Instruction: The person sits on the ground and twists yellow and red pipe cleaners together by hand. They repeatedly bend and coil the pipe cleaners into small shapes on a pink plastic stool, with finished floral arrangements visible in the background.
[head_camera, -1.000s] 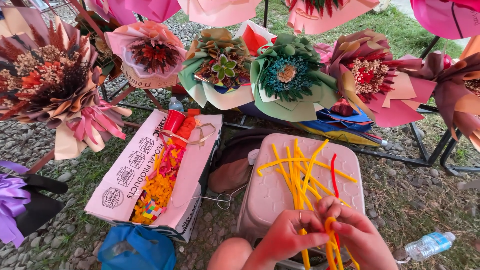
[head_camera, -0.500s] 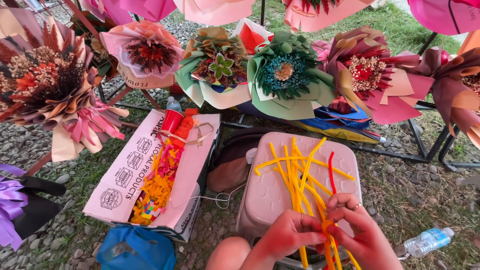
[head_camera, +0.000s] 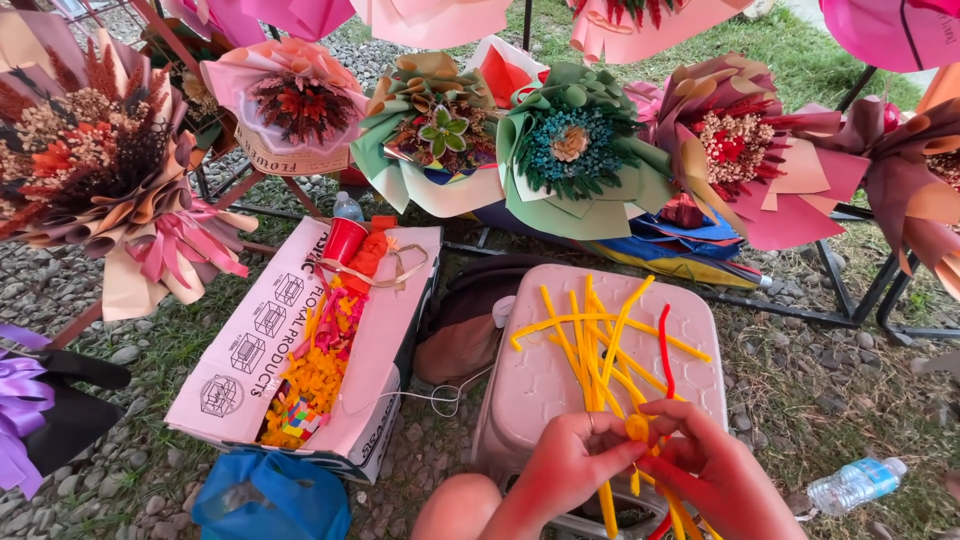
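Yellow pipe cleaners (head_camera: 600, 350), partly twisted into a small coil (head_camera: 637, 428), pinched between both hands (head_camera: 640, 465); long loose stems left spread over pink stool (head_camera: 540, 390).

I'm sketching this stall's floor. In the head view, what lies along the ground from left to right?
Purple ribbon bow → blue bag → open cardboard box of yellow pieces → pink plastic stool strewn with yellow pipe cleaners, where the left hand and right hand work → clear plastic bottle.
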